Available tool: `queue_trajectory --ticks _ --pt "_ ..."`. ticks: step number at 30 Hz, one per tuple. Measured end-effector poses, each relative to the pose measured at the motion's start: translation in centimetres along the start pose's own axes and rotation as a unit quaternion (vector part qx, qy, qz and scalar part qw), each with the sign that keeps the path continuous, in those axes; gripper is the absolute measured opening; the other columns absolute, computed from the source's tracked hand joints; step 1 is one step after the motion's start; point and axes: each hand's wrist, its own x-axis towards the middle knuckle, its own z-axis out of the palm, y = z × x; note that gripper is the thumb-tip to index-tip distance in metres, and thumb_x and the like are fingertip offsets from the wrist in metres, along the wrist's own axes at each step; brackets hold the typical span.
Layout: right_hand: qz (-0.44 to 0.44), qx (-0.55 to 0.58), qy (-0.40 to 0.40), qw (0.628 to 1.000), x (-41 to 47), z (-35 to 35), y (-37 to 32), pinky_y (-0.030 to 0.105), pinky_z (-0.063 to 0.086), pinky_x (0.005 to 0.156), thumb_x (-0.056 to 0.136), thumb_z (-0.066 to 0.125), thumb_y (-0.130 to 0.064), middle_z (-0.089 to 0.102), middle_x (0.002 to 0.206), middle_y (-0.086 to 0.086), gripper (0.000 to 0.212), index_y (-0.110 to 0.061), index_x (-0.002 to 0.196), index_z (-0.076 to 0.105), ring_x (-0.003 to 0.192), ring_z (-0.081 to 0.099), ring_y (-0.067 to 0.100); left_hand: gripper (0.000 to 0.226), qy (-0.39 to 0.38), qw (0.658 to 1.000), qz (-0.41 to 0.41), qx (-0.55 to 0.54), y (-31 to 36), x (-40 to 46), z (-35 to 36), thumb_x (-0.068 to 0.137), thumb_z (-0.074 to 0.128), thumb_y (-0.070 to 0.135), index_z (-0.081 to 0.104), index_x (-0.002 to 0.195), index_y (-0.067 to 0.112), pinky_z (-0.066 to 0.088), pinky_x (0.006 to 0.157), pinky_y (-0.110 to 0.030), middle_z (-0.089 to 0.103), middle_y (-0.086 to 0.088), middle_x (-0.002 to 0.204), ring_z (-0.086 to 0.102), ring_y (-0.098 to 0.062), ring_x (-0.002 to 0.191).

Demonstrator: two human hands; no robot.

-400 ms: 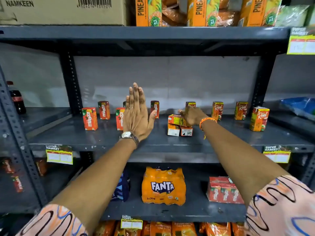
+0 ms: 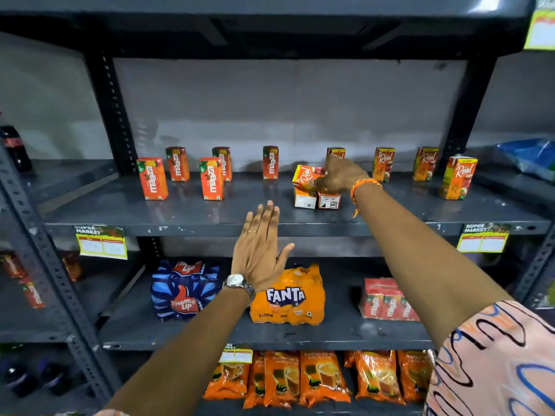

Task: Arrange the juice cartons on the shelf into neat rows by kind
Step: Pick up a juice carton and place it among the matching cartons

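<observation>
Shelf [image 2: 210,211]: grey metal, wide bare strip along the front edge, open gap mid-row. Maaza cartons [image 2: 212,178]: five upright, left half, loosely staggered. Real cartons [image 2: 457,177]: four upright, right half; three more piled at centre. Right hand [image 2: 341,175]: closed over the top tilted piled carton [image 2: 305,176]. Left hand [image 2: 259,250]: flat, fingers spread, empty, before the shelf edge.

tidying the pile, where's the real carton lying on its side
Middle shelf, right of centre: the tipped Real carton lies atop two cartons lying flat, under the right hand.
</observation>
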Motion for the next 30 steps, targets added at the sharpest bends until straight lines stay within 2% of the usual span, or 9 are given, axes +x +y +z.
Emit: queue_trajectory --ticks 3,6,8,10,12,15,19,23,30 --pt "0.013 0.049 -0.031 0.998 -0.7 -1.3 -0.5 0.041 0.048 0.083 0.093 0.057 -0.029 0.064 0.114 0.02 0.036 0.001 0.113 0.061 0.108 0.06 0.036 0.073 0.016 1.0 -0.008 0.019 0.1 0.2 -0.1 0.094 0.032 0.06 0.039 0.146 0.009 0.018 0.121 -0.041 0.045 -0.011 0.15 0.041 -0.028 0.139" --pt "0.042 0.085 -0.024 0.995 -1.5 -2.0 -0.2 0.035 0.046 0.071 0.095 0.056 -0.016 0.061 0.1 0.013 0.017 -0.002 0.103 0.059 0.093 0.06 0.028 0.072 0.029 0.999 -0.012 0.04 0.1 0.4 0.4 0.091 0.038 0.063 0.044 0.141 0.011 0.027 0.116 -0.043 0.051 -0.01 0.143 0.048 -0.028 0.131" --pt "0.057 0.193 -0.014 0.98 -1.6 -1.8 0.6 0.042 0.057 0.076 0.093 0.057 -0.013 0.068 0.102 0.017 0.017 0.001 0.1 0.061 0.093 0.067 0.031 0.071 0.045 0.997 -0.021 0.052 0.1 0.3 1.0 0.09 0.041 0.061 0.045 0.14 0.011 0.027 0.116 -0.043 0.053 -0.01 0.141 0.05 -0.029 0.129" --pt "0.066 0.35 -0.009 0.934 -2.3 -1.7 1.2 0.045 0.059 0.079 0.095 0.058 -0.012 0.07 0.104 0.019 0.016 0.003 0.099 0.063 0.093 0.07 0.032 0.07 0.065 0.995 -0.04 0.062 0.5 0.5 1.5 0.09 0.044 0.061 0.047 0.139 0.011 0.027 0.115 -0.043 0.057 -0.01 0.137 0.052 -0.029 0.126" --pt "0.058 0.474 -0.014 0.879 -3.6 -2.0 1.5 0.034 0.057 0.066 0.097 0.055 -0.01 0.068 0.101 0.016 0.019 0.006 0.106 0.06 0.085 0.067 0.024 0.069 0.082 0.992 -0.06 0.07 0.9 0.9 2.1 0.09 0.046 0.062 0.049 0.136 0.01 0.03 0.114 -0.044 0.059 -0.009 0.133 0.054 -0.03 0.123" --pt "0.025 0.565 -0.004 0.825 -6.3 -3.0 1.7 0.03 0.054 0.069 0.098 0.054 -0.011 0.068 0.098 0.009 0.023 0.001 0.117 0.056 0.086 0.066 0.02 0.066 0.098 0.988 -0.072 0.092 1.0 1.4 2.7 0.09 0.049 0.062 0.053 0.131 0.011 0.031 0.112 -0.043 0.061 -0.008 0.13 0.057 -0.029 0.12" --pt "-0.012 0.625 0.031 0.78 -9.3 -4.8 1.9 0.028 0.056 0.071 0.098 0.054 -0.012 0.07 0.103 0.005 0.023 -0.004 0.119 0.056 0.09 0.068 0.016 0.064 0.119 0.985 -0.071 0.107 0.9 1.6 3.1 0.089 0.046 0.062 0.056 0.127 0.012 0.032 0.11 -0.042 0.064 -0.008 0.127 0.06 -0.029 0.117" --pt "-0.038 0.636 0.053 0.769 -13.1 -6.5 2.3 0.038 0.058 0.087 0.09 0.06 -0.029 0.071 0.114 0.005 0.038 -0.008 0.122 0.057 0.103 0.069 0.018 0.063 0.171 0.979 -0.065 0.094 0.7 1.6 3.8 0.089 0.043 0.061 0.059 0.124 0.012 0.032 0.109 -0.042 0.065 -0.007 0.125 0.06 -0.028 0.117" --pt "-0.064 0.658 0.074 0.747 -20.2 -7.3 3.6 0.043 0.055 0.094 0.071 0.068 -0.045 0.073 0.114 0.003 0.059 -0.014 0.121 0.06 0.109 0.069 0.022 0.063 0.188 0.976 -0.068 0.09 0.8 1.5 4.0 0.09 0.042 0.061 0.061 0.122 0.011 0.035 0.109 -0.043 0.067 -0.008 0.123 0.061 -0.029 0.115"
